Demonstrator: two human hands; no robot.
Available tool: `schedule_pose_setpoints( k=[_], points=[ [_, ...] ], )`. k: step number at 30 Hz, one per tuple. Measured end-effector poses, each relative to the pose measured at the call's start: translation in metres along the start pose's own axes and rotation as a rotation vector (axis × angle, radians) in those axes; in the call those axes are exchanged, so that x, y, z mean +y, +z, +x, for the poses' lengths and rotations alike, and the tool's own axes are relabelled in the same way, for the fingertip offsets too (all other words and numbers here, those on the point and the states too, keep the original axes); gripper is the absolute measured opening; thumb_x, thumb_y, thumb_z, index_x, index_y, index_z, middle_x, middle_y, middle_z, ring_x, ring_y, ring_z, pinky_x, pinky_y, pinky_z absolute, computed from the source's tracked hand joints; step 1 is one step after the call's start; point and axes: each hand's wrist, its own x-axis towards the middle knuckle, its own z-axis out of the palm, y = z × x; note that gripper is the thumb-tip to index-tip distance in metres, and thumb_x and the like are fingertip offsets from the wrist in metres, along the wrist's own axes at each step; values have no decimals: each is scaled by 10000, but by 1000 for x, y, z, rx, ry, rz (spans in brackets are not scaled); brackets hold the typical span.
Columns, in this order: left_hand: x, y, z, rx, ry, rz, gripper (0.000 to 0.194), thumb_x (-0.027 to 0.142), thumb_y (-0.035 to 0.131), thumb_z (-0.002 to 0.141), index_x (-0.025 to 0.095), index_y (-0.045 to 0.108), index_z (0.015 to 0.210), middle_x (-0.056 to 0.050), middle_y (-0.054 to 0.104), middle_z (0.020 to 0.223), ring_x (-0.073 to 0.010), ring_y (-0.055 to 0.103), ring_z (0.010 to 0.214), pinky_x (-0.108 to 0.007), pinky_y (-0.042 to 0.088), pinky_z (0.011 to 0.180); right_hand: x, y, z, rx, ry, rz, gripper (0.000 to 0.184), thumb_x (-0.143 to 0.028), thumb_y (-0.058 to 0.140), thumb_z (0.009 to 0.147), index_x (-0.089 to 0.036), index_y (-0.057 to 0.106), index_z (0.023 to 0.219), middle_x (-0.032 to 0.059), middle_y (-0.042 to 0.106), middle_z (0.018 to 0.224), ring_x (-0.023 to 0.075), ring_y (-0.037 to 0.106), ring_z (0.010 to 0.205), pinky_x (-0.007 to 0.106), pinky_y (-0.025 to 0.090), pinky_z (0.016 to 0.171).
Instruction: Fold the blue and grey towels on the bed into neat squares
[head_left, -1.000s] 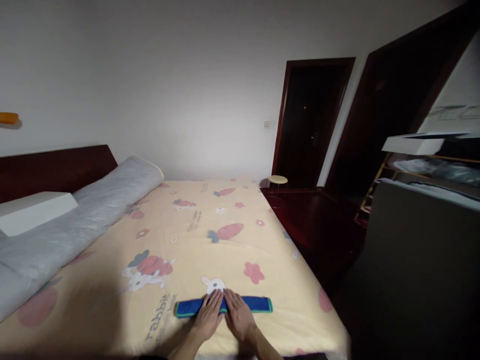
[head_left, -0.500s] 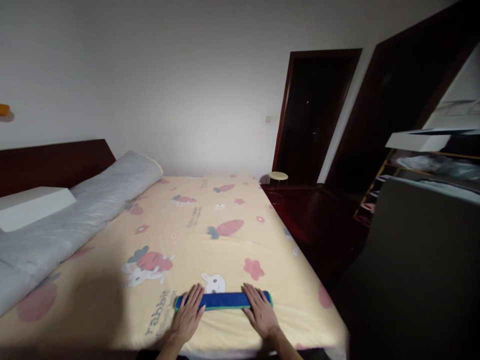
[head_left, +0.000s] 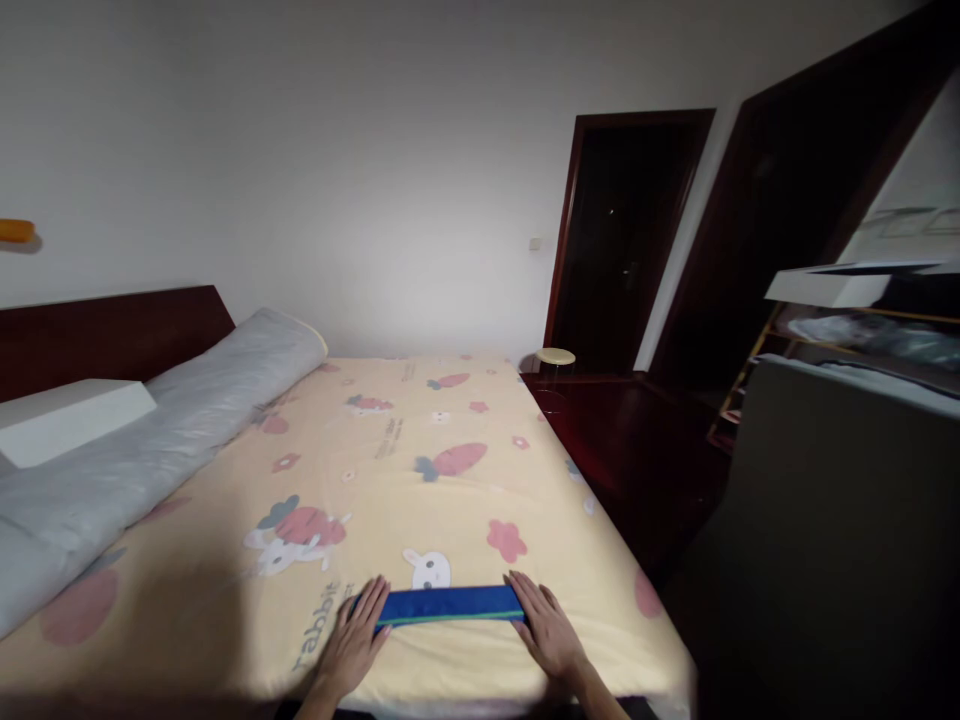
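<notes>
A long, narrow strip of folded blue cloth [head_left: 450,604] with green edging lies crosswise on the bed near its front edge. My left hand [head_left: 356,635] rests flat over the strip's left end, its fingers stretched out. Over the right end lies my right hand [head_left: 549,625], also flat with the fingers extended. Both ends of the cloth are covered by my hands; the middle stretch shows between them. Beneath is a cream bedsheet [head_left: 420,520] printed with rabbits, carrots and flowers.
A grey rolled bedding bundle [head_left: 202,400] runs along the bed's left side, with a white box [head_left: 75,420] by it. A dark cabinet [head_left: 832,520] stands close on the right. Farther back are a round stool [head_left: 555,356] and a dark door [head_left: 630,240].
My hands have moved apart, the left one leftward and the right one rightward, out to the ends of the blue cloth. The cloth stays in about the same place.
</notes>
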Motion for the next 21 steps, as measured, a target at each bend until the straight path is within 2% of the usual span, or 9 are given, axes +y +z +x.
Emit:
schedule_pose_setpoints(
  k=[4,7,13,17,19,21],
  points=[
    [0,-7,1,-93,-23,26,624,360,383,943,349,122,1510,45,190,1598,-202,187,1476,-437,222,1183,5,5,0,-17,30,-5,595,-409,343,976,-302,164,1533,57,287,1568,245,297,1433,488,299,1144],
    [3,-15,2,-136,-40,33,628,356,378,939,339,124,1512,44,167,1600,-192,158,1481,-454,192,1193,9,10,1,-21,45,-31,616,-295,363,932,-261,217,1530,72,301,1559,245,313,1426,483,326,1132],
    [6,-25,1,-161,-93,72,652,232,385,897,344,188,1508,38,188,1595,-186,172,1475,-449,200,1185,11,10,2,-12,5,-73,651,-179,377,845,-163,339,1495,113,371,1523,248,357,1404,443,382,1112],
    [8,-24,-3,-118,-173,103,654,210,372,879,334,222,1503,27,199,1590,-212,180,1474,-477,191,1179,-8,-10,3,-6,31,-63,606,-154,413,811,-126,475,1413,166,496,1434,299,470,1323,467,449,1052],
    [11,-24,-4,-114,-191,96,649,214,356,877,324,227,1504,21,203,1591,-208,178,1476,-482,169,1182,-20,-27,7,-1,46,-45,576,-138,455,776,-113,550,1343,179,589,1337,311,558,1228,466,469,1021],
    [14,-25,-3,-141,-229,77,661,218,349,868,311,214,1509,17,187,1598,-194,163,1480,-491,159,1180,-29,-50,16,22,30,-23,523,-121,476,756,-135,620,1259,147,680,1205,284,642,1088,421,500,968]
  ],
)
